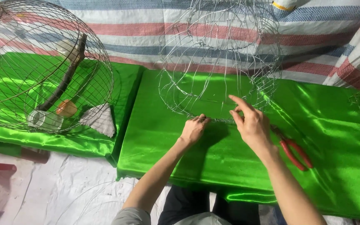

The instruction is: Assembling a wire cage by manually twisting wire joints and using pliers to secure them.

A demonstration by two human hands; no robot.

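The right hand hides the jaws of the red-handled pliers; the finished cage is cut off at the left edge.

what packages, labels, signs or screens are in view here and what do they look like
None of those show: no package, label, sign or screen.
Both hands, left hand and right hand, are at the bottom rim of an unfinished wire cage on green satin cloth.
Red-handled pliers lie beside the right hand.

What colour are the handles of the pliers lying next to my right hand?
Red, seen in the head view: the pliers lie on the green cloth beside the right hand.
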